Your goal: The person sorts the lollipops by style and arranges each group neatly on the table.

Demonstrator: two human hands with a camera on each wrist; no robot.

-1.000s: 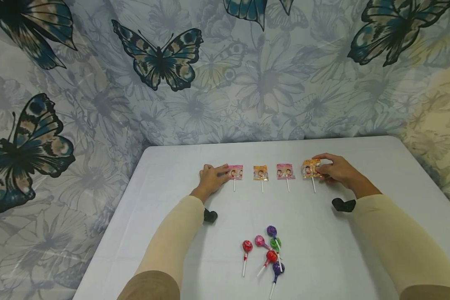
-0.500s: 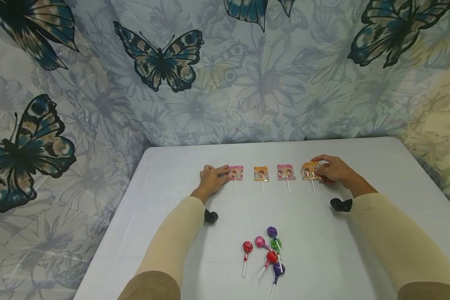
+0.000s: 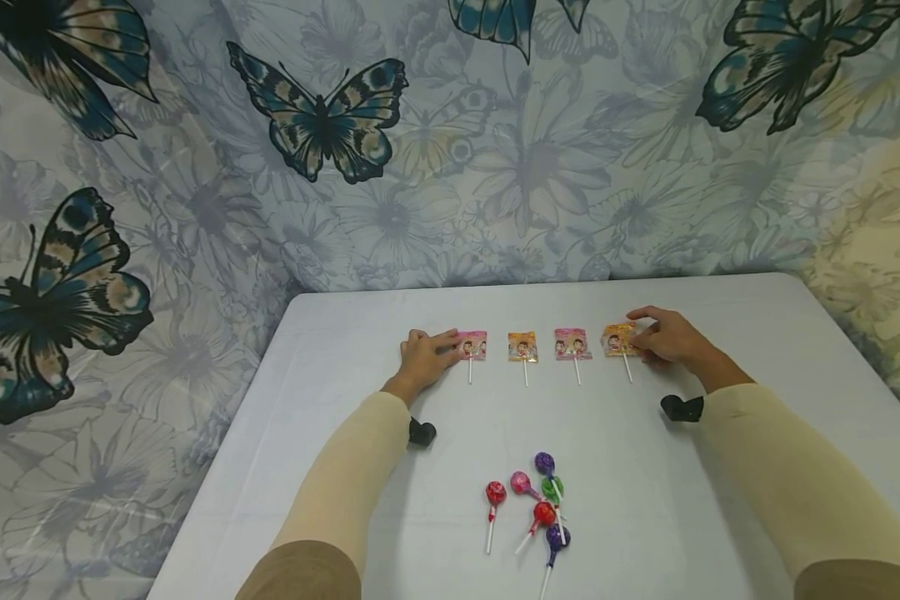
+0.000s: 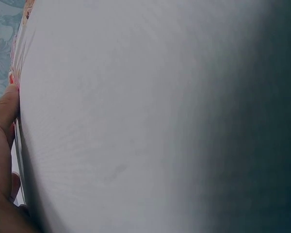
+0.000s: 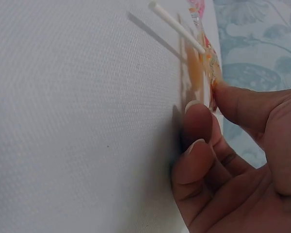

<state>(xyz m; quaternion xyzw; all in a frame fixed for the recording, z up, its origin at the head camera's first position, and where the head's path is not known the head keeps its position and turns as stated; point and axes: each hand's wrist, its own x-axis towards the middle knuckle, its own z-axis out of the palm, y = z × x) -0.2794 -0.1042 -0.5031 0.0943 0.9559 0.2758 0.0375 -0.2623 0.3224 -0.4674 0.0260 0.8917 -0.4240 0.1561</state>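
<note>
Four flat-wrapped lollipops lie in a row across the table. At the left end, my left hand (image 3: 425, 357) pinches the left edge of a pink-wrapped lollipop (image 3: 474, 345); its thumb overlaps the wrapper in the left wrist view. My right hand (image 3: 671, 342) pinches the right edge of the orange-wrapped lollipop (image 3: 617, 341) at the right end. In the right wrist view its white stick (image 5: 177, 26) is tilted off the cloth and casts a shadow. Between the hands lie another orange-wrapped lollipop (image 3: 522, 346) and another pink-wrapped lollipop (image 3: 571, 343), untouched.
Nearer the front lies a loose cluster of round lollipops: purple (image 3: 544, 463), pink (image 3: 520, 482), green (image 3: 552, 488), red (image 3: 543, 513) and dark purple (image 3: 558, 536). One red lollipop (image 3: 496, 493) lies just left of them. Butterfly-patterned fabric (image 3: 450, 208) hangs behind the white table (image 3: 330, 350).
The orange-wrapped lollipop in my right hand has come down slightly toward the table and shifted a little left. My left hand keeps its place at the pink-wrapped lollipop.
</note>
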